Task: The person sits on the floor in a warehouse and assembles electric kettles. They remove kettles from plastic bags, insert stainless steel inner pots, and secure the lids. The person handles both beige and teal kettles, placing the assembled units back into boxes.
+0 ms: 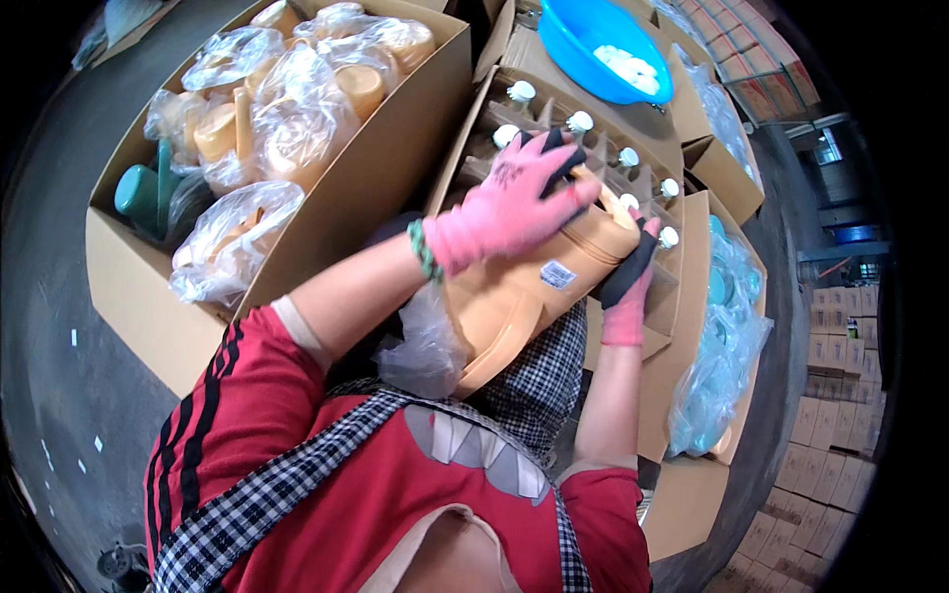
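A peach-coloured plastic jug with a side handle and a small white label lies tilted across my lap, its mouth end pointing away from me. My left hand, in a pink glove with black fingertips, lies over the upper left of that end, its fingers bent across it and hiding part of the rim. My right hand, gloved alike, cups the jug's right side near the mouth, thumb up along the edge. Clear plastic wrap hangs at the jug's near end.
On the left, a carton holds bagged peach jugs and a green one. Ahead, a divided carton holds several white-capped bottles. Behind it sits a blue basin with white pieces. Bagged teal items fill the right carton.
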`<action>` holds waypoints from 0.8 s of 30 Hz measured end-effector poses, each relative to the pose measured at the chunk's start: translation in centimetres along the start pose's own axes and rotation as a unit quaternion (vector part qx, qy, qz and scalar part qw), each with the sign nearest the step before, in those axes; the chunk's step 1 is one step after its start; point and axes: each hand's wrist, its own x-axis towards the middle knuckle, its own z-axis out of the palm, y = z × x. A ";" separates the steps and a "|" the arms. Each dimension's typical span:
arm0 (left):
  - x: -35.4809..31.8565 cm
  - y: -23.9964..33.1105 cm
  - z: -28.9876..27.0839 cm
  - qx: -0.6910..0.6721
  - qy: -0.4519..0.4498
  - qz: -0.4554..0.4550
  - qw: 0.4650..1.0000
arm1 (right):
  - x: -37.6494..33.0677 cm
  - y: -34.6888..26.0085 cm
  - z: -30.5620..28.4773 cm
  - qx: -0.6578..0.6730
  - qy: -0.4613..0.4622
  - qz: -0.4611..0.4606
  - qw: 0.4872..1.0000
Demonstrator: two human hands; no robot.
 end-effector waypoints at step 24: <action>-2.7 5.8 -5.6 -0.118 0.090 0.015 0.989 | -6.1 -6.5 6.6 -0.363 -0.117 -0.292 0.877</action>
